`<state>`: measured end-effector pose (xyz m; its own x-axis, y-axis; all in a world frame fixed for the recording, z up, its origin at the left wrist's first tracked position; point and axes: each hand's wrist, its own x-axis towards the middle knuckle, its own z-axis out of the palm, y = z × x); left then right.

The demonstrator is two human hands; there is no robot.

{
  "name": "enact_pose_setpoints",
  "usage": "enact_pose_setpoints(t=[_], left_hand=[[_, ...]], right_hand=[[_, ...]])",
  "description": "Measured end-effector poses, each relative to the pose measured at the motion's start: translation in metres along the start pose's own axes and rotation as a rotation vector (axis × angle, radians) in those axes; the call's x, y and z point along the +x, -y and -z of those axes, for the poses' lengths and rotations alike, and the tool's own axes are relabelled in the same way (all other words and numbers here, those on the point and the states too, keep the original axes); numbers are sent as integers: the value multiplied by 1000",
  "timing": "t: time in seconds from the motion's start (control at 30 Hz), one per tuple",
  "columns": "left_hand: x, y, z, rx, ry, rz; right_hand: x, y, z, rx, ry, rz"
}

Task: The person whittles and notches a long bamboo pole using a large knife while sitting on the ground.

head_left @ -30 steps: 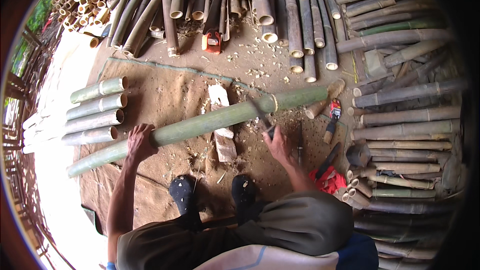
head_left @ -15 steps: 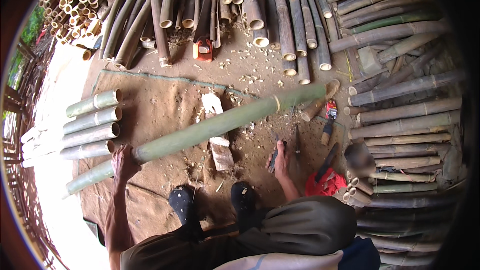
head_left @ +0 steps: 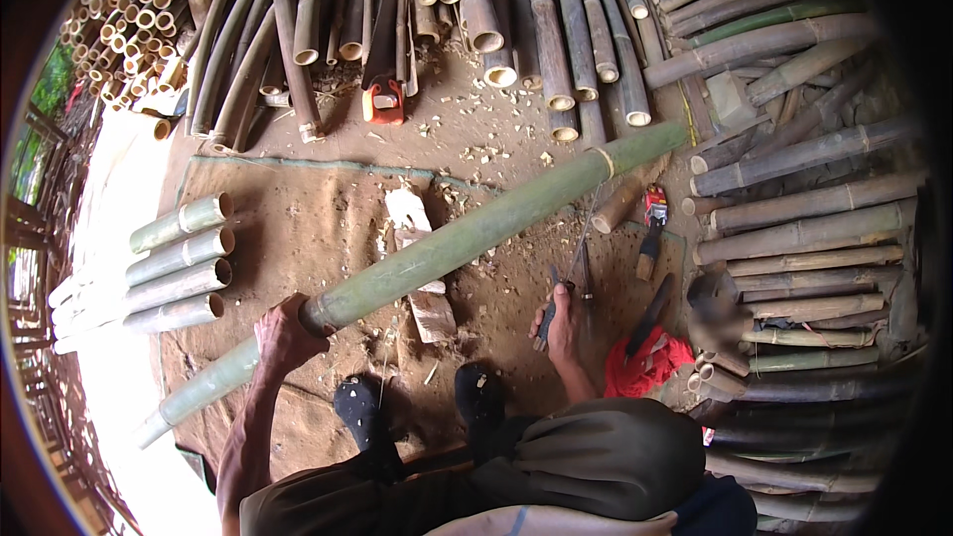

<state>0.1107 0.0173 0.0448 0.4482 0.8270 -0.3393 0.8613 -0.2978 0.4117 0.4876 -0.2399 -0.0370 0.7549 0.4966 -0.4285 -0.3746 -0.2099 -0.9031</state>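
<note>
A long green bamboo pole (head_left: 427, 260) slants across the middle, its left end low and its right end high. My left hand (head_left: 290, 335) is closed around it near the dark joint in its lower left part. Under the pole lies a pale, chipped wood block (head_left: 431, 316). To the right of the pole, my right hand (head_left: 564, 326) grips a dark-handled tool (head_left: 542, 328) with a thin blade or rod reaching up; its exact kind is unclear. Another slim dark tool (head_left: 587, 278) is just beside that hand.
Cut bamboo tubes (head_left: 179, 258) lie at left on a brown ground cloth (head_left: 298, 208). Stacked bamboo poles (head_left: 814, 223) line the right side, with more poles (head_left: 481, 10) at the back. A red cloth (head_left: 650, 367), a brush-like tool (head_left: 650, 238) and an orange-framed tool (head_left: 383, 102) lie around.
The bamboo pole has shifted rightward and tilted more steeply, its right end higher. My left hand has moved right and slightly down with it. My right hand stays nearly in place.
</note>
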Motion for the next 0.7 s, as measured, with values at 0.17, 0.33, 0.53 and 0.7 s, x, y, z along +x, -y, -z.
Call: enact_pose_setpoints(t=[0.17,0.33,0.53,0.7], left_hand=[[9,-20,-7,6,-2,31],[43,-67,-15,-74,22,104],[62,-69,-46,-207,-127,-422],[3,28,-35,-148,36,-212]], right_hand=[[-2,0,7,-34,6,30],[-2,6,-10,-24,41,11],[-1,12,-31,54,115,-7],[2,23,-21,204,87,-109]])
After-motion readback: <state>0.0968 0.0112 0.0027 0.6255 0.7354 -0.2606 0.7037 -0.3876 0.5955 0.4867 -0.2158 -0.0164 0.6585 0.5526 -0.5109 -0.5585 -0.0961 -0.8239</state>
